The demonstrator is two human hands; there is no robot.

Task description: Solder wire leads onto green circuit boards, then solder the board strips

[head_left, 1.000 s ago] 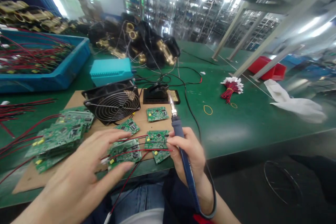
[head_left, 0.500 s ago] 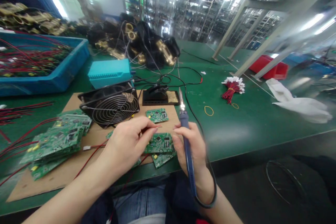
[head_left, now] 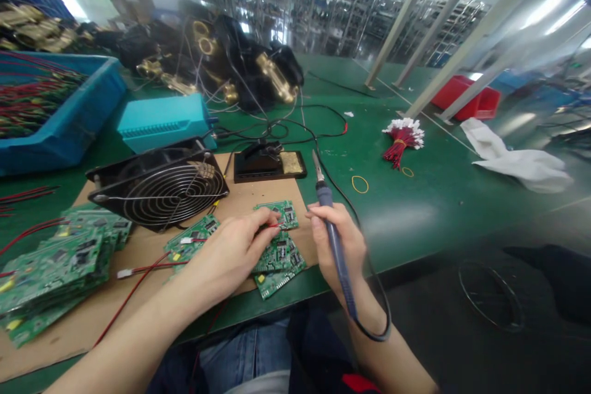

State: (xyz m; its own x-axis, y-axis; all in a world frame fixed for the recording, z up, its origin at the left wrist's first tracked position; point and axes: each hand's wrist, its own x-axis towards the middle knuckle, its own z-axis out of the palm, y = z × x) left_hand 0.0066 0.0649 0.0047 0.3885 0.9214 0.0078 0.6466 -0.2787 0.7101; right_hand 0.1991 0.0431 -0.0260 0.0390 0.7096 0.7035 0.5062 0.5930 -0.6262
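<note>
Left hand [head_left: 233, 245] pinches a thin red insulated wire [head_left: 274, 225] over a green rectangular circuit board [head_left: 290, 215] on the brown cardboard sheet [head_left: 295, 191]; board contact unclear. Right hand [head_left: 351, 245] grips a slim blue-grey soldering iron [head_left: 340, 271], metal tip upward. Judged: wire light, limp, best pinched near its end; iron light, rigid, tip possibly hot, handle-only; board stiff but fragile, edges preferred.

Tilted tip up, blue-handled soldering iron [head_left: 338, 249]. Overlapping, mostly on cardboard [head_left: 277, 189], green circuit boards [head_left: 282, 252]. Pinched over them, red wire [head_left: 274, 226].
</note>
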